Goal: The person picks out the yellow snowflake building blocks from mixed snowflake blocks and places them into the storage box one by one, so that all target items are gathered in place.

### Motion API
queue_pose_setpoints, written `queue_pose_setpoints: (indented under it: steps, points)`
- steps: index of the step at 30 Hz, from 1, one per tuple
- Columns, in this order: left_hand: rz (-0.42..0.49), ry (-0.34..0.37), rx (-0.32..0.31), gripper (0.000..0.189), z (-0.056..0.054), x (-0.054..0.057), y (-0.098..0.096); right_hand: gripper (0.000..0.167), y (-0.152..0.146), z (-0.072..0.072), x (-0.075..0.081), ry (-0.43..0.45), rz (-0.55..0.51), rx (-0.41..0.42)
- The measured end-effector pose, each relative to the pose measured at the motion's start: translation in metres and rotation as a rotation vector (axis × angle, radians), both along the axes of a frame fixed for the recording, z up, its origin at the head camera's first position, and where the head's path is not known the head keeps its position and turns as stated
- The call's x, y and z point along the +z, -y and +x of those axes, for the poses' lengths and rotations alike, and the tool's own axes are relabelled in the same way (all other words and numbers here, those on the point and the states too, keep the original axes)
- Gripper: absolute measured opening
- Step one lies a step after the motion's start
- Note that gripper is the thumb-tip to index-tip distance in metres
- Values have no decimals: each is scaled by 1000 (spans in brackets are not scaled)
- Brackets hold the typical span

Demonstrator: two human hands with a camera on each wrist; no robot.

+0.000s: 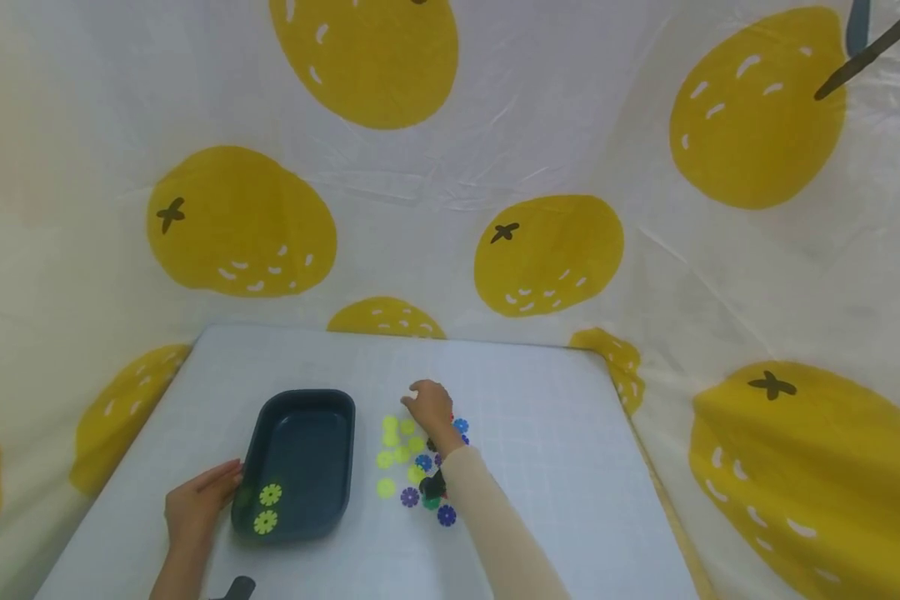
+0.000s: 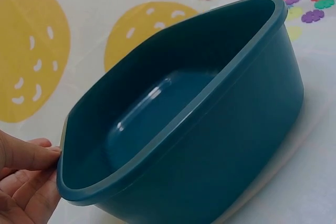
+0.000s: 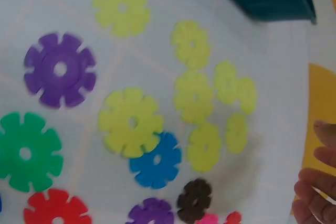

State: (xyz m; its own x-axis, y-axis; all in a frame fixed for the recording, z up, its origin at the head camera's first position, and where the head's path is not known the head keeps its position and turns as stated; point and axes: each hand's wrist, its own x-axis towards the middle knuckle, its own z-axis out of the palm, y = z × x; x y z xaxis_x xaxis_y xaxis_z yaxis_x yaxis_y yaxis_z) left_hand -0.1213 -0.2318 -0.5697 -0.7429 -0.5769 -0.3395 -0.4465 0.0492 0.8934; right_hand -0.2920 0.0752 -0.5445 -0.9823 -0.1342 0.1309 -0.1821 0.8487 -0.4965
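Left hand [image 1: 201, 498] pinched the tub [image 1: 311, 462]; right hand [image 1: 430, 406] had fingers apart. I judged the overlapping yellow disc [image 3: 119, 127] best lifted singly.

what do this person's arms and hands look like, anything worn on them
The right arm wears a plain cream sleeve, with a small black device beside it. The left forearm is bare where it shows, with a black piece nearby. The left hand and right hand wear no gloves.

Tally: one basin [image 1: 311, 450], one left hand [image 1: 195, 502], one right hand [image 1: 430, 406].
Yellow discs [image 3: 118, 125]: eight on worktop [image 1: 555, 433], two in basin; other-coloured discs [image 3: 60, 86] partly hidden, total unclear.
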Motion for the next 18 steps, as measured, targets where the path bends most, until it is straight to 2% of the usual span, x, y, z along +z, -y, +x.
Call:
queue_pose_setpoints:
  steps: [2, 4, 10, 13, 18]
  points:
    - [-10, 13, -1, 36, 0, 0, 0, 29, -8, 2, -8, 54, 74, 22]
    - [-25, 17, -7, 36, -1, 0, -1, 31, -13, 5, -16, 110, 93, 35]
    - [-32, 35, -11, 36, 0, -1, -1, 36, -15, 11, -34, 210, 22, 49]
    - [-40, 27, -16, 36, 1, -2, -1, 34, -12, 11, -36, 244, -19, 43]
    - [-48, 13, -21, 36, 1, -2, 0, 28, -6, 10, -36, 248, -2, 38]
